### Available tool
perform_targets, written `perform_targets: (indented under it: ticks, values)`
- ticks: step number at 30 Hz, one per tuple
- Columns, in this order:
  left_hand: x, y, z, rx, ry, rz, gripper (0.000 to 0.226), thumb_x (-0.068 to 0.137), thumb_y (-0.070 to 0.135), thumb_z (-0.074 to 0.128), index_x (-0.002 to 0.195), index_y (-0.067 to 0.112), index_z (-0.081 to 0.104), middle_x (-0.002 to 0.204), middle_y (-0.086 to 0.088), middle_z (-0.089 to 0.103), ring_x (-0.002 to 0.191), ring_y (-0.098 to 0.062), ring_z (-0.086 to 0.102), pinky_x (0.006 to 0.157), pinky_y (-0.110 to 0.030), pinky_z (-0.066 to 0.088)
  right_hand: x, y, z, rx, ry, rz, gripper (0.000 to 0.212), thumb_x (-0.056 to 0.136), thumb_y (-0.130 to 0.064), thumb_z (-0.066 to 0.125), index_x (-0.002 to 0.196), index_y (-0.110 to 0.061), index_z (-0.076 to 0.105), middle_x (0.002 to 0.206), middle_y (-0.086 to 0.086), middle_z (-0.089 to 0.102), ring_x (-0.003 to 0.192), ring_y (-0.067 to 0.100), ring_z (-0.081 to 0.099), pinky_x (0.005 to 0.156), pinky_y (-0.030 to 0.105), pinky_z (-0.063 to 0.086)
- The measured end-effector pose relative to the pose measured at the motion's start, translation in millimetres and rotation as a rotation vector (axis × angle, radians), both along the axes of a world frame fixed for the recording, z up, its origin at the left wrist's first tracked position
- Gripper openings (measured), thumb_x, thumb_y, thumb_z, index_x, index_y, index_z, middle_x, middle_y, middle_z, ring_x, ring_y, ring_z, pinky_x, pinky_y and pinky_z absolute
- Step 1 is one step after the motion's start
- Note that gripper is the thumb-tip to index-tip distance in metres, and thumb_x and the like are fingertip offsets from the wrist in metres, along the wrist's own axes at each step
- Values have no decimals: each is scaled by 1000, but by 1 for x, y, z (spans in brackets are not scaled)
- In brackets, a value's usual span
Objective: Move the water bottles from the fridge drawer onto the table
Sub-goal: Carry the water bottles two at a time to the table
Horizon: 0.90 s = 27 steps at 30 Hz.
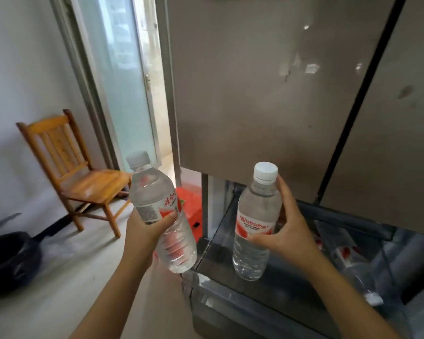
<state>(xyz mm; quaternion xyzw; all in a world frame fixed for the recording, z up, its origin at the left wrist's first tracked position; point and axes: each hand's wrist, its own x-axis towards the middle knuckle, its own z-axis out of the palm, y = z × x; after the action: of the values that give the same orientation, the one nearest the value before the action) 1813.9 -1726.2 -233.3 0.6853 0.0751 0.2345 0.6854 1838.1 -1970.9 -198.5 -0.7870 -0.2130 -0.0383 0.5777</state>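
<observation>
My left hand [146, 231] grips a clear water bottle [157, 192] with a red-and-white label and a white cap, tilted and held up left of the fridge. My right hand [288, 228] holds a second, upright bottle [256, 216] of the same kind above the open fridge drawer [230, 299]. Another bottle [353, 270] lies on its side inside the drawer at the right. The table is out of view.
The brown fridge doors [267, 94] fill the upper right. A wooden chair [78, 172] stands at the left by a glass door [118, 81]. A black pan [8, 260] sits at the far left, and a red crate [190, 204] stands beside the fridge.
</observation>
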Motion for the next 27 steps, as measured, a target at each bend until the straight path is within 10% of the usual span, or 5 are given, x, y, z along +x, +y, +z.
perform_targets:
  ticks: [5,14,18,27]
  values:
    - [-37,25,-4,-18,19,187,52,43,29,78,92,28,58,76,16,72,71,-3,68,57,-15,52,10,38,2,32,28,238,100,61,-3,81,114,-64,22,118,-40,33,103,-19,43,73,2,45]
    - [-131,19,-22,-25,90,507,63,42,33,82,100,22,59,96,-6,69,87,-22,67,75,-38,54,-4,72,-6,128,77,506,89,62,6,78,113,-53,33,111,-34,42,95,-22,49,65,1,45]
    - [-175,1,-44,-3,158,655,46,57,16,84,95,19,60,82,-1,71,79,-19,68,56,-17,52,-23,78,-24,74,134,631,92,62,2,79,112,-58,29,121,-25,42,107,-1,49,84,18,46]
    - [-303,-33,-71,-3,336,1022,47,64,7,81,105,11,59,90,-2,69,80,-12,66,62,-19,48,-102,120,-84,-178,162,868,96,58,-3,78,114,-59,24,124,-8,38,113,10,45,93,26,43]
